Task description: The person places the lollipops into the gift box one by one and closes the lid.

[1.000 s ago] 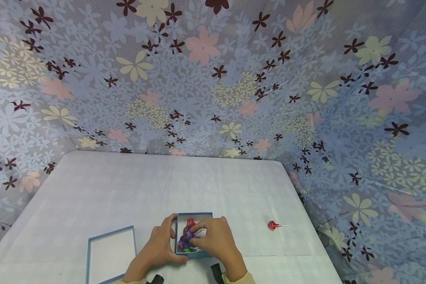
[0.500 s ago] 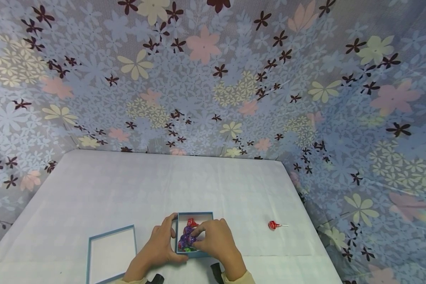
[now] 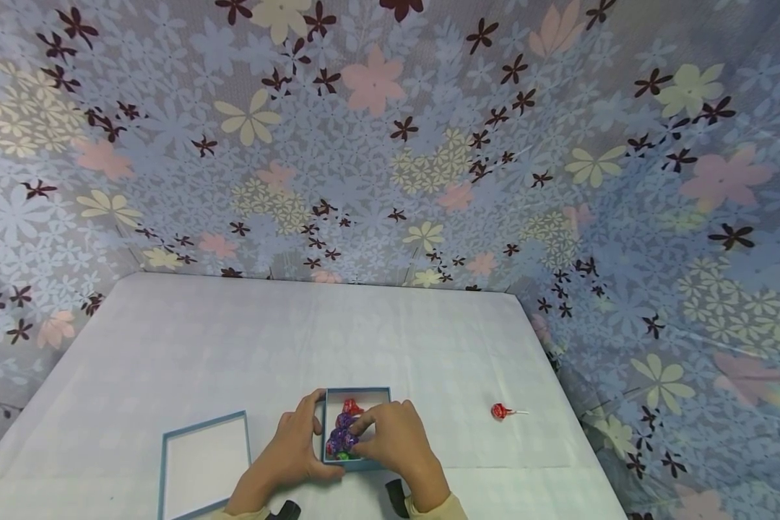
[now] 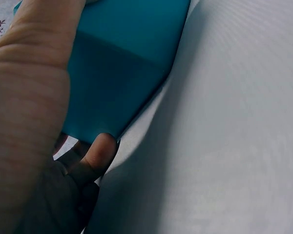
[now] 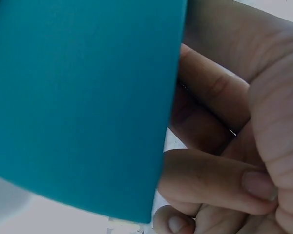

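A small blue box with a white inside stands near the front of the table. Wrapped lollipops lie in it: a red one at the back, several purple ones, and a bit of green in front. My left hand grips the box's left side, thumb at the front corner, fingers toward the back corner. Over the right wall reaches my right hand, pinching a purple lollipop between thumb and forefinger. In the right wrist view its other fingers curl outside the blue wall.
A shallow blue-edged lid, white inside, lies left of the left forearm. To the right, one red lollipop with a white stick rests on the white tablecloth. Behind the table hangs a flowered cloth.
The right thumb and forefinger have shifted slightly inside the box, and the purple lollipops have moved a little under them. The left hand, box, lid and lone red lollipop stay put.
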Demonstrator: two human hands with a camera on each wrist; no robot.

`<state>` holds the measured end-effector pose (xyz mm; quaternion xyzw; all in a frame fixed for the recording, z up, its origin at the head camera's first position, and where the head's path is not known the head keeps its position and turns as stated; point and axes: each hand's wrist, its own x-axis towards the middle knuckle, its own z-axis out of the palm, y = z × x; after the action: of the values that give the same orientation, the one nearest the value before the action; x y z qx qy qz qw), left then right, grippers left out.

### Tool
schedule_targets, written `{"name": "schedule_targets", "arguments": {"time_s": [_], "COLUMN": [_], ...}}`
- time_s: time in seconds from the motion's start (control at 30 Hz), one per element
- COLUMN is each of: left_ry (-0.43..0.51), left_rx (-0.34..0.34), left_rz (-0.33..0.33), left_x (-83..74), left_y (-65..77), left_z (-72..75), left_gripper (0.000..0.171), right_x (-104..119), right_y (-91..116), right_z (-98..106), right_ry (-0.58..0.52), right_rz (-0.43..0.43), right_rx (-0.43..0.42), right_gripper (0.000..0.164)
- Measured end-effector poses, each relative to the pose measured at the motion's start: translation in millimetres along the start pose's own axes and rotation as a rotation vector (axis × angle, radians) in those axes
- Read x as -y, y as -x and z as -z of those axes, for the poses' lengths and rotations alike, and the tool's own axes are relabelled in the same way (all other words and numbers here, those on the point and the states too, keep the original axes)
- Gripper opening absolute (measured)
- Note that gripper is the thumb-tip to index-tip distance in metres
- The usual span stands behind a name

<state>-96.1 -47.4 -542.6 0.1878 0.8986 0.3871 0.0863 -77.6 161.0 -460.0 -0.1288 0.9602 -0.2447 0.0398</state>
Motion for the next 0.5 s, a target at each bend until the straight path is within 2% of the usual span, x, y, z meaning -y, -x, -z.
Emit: {"name": "schedule_targets", "arguments": {"time_s": [0.5], "left_ry": [-0.008], "left_rx": [0.007], "left_rz": [0.015], "left_x": [-0.8], "left_y": [-0.5], "left_z": [0.1], "left_gripper": [0.138], "right_x": [-0.7], "right_y": [1.1], "right_z": [1.7], "right_ry": [0.004], "right_rz": [-0.005], "right_rx": [0.008], "right_gripper": [0.020]}}
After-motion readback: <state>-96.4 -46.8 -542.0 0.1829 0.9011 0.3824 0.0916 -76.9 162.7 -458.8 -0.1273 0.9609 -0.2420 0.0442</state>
